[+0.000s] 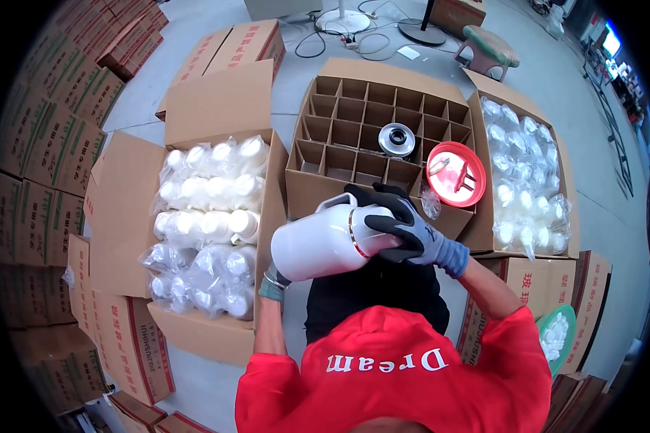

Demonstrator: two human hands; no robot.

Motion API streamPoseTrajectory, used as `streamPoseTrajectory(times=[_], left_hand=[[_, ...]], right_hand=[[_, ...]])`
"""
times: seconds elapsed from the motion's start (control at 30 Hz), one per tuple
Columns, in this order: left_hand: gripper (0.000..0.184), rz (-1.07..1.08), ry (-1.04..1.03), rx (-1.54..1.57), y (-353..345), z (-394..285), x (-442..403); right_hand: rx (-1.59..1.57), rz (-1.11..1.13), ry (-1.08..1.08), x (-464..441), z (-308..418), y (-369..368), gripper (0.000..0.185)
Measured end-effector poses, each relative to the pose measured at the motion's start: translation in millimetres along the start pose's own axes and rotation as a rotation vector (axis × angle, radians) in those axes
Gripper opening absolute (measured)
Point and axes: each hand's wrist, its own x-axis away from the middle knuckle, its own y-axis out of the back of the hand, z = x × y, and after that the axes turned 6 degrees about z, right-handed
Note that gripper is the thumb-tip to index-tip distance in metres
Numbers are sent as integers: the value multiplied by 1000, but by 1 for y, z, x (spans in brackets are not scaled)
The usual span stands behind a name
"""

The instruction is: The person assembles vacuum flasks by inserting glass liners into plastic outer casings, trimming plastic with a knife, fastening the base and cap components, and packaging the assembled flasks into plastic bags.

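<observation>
A large white jug (314, 244) with a handle and a gold-red band near its neck lies tilted across my lap. My gloved right hand (415, 234) grips the jug's neck end, its fingers wrapped around it. At the jug's base is my gloved left hand (274, 281), mostly hidden behind the white body, its fingers out of sight. Just ahead stands a cardboard box with dividers (350, 108). On the dividers rest a round metal piece (396, 139) and a red tub (477, 169) with small items inside.
An open box of plastic-wrapped white bottles (213, 187) stands at left, another (527, 173) at right. Stacked cartons (58, 144) line the far left. A green basket (569, 317) is at lower right; a stool (490, 47) and floor cables (372, 47) are farther ahead.
</observation>
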Motion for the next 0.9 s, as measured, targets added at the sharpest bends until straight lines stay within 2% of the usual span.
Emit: streamPoseTrajectory(times=[0.03,0.13,0.23,0.27,0.33,0.4,0.43,0.5,0.53,0.6,0.63,0.7,0.73,0.8,0.83,0.9], left_hand=[[76,4,-2,10,3,2,0],[75,-12,8,31,6,17,1],[69,-74,8,16,14,13,-5],[68,-93,0,20,22,-1,-12],[65,-116,-7,31,45,-40,-25],[61,-130,-40,46,66,-77,-47],[59,-126,-69,53,75,-95,-58],[54,-69,-49,60,98,-122,-77],[52,-5,-2,18,108,-125,-86],[46,126,14,-151,120,-93,-95],[46,82,52,-104,113,-64,-95],[44,1,130,-15,91,-2,-86],[47,19,92,-168,85,17,-79],[52,52,19,-462,76,36,-65],[49,132,62,-420,77,42,-61],[48,145,149,-287,77,46,-56]], right_hand=[[-121,30,31,3,-1,3,63],[59,79,250,8,-1,1,61],[-223,-56,-172,16,10,-1,56],[-340,-356,-490,22,-5,-33,49],[-1683,-75,-978,35,-11,-21,60],[-2104,97,-792,59,-20,-42,68],[-1438,-46,-519,65,0,-45,65],[-674,-202,-199,64,23,-50,70],[-580,-247,-154,62,25,-51,74],[-812,-417,-289,49,27,-44,87],[-1143,-545,-473,34,31,-33,95],[-976,-628,-540,47,14,-44,99],[-892,-667,-579,53,6,-49,101],[-365,-480,-548,55,17,-40,95],[-700,-371,-632,64,13,-38,88],[-1357,-121,-762,87,-2,-28,76]])
